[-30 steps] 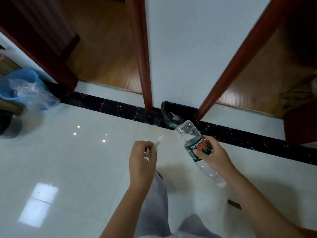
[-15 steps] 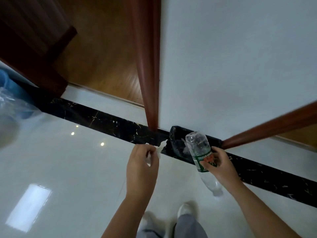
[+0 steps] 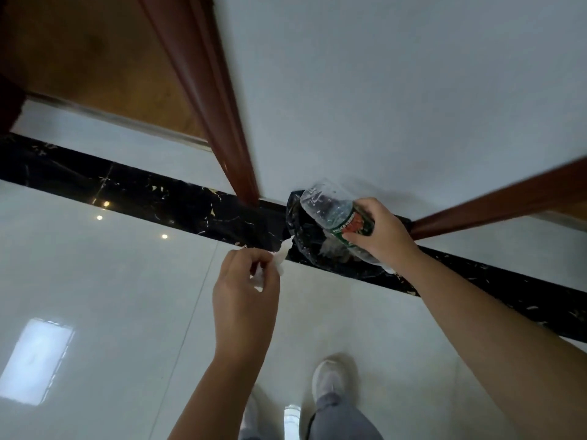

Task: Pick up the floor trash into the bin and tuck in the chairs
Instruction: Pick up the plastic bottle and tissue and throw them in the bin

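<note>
A bin lined with a black bag (image 3: 301, 242) stands on the floor against the white wall, between two red-brown door frames. My right hand (image 3: 379, 231) grips an empty clear plastic bottle (image 3: 330, 212) with a green and red label, held tilted directly over the bin's mouth. My left hand (image 3: 246, 287) pinches a small piece of white paper (image 3: 281, 260) just left of the bin's rim. Pale crumpled trash shows inside the bag.
A black marble strip (image 3: 158, 198) crosses the glossy white tile floor (image 3: 111, 296) along the wall (image 3: 397, 90). A doorway with a wooden floor (image 3: 95, 65) opens at upper left. My feet in light shoes (image 3: 328, 381) stand just before the bin.
I have stepped closer to the bin. Both hands now reach it, the bottle over its mouth. The blue bin at left has left the view.
</note>
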